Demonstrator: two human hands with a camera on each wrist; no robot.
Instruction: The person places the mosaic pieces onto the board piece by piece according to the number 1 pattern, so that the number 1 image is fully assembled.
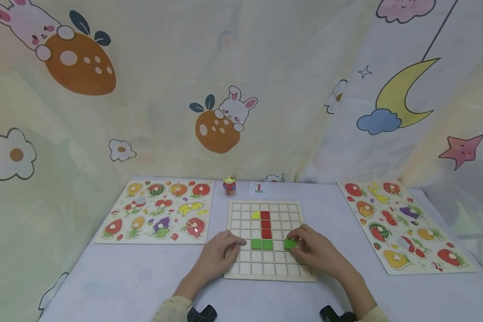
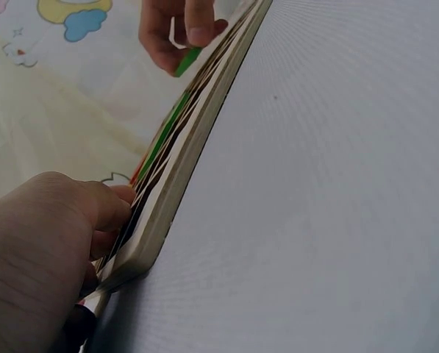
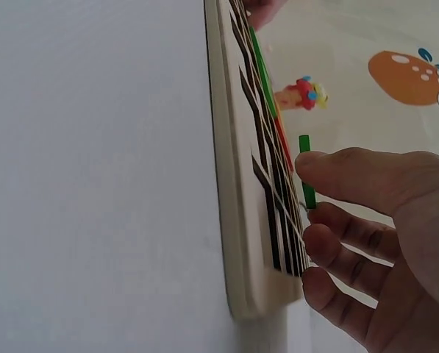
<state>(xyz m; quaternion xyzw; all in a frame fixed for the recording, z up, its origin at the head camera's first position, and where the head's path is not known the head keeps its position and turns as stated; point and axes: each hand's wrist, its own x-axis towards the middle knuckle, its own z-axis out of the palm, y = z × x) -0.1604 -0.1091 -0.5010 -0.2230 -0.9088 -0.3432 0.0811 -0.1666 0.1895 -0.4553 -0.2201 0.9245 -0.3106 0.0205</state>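
Observation:
A wooden grid board (image 1: 265,275) lies on the table. On it are a yellow square tile (image 1: 256,215), a column of red tiles (image 1: 265,222) and a row of green tiles (image 1: 262,244). My right hand (image 1: 318,250) pinches one more green tile (image 1: 290,244) between thumb and fingers, over the board's right part. The right wrist view shows that green tile (image 3: 307,173) on edge, raised above the grid. At the board's left edge my left hand (image 1: 219,252) rests with relaxed fingers, the fingertips (image 2: 120,202) touching the frame.
Behind the board stand a small toy figure (image 1: 229,185) and a little grid card (image 1: 258,189) with a coloured pattern. Fruit puzzle boards lie on both sides, one at left (image 1: 145,239) and one at right (image 1: 410,268). A printed curtain (image 1: 157,112) hangs behind the table.

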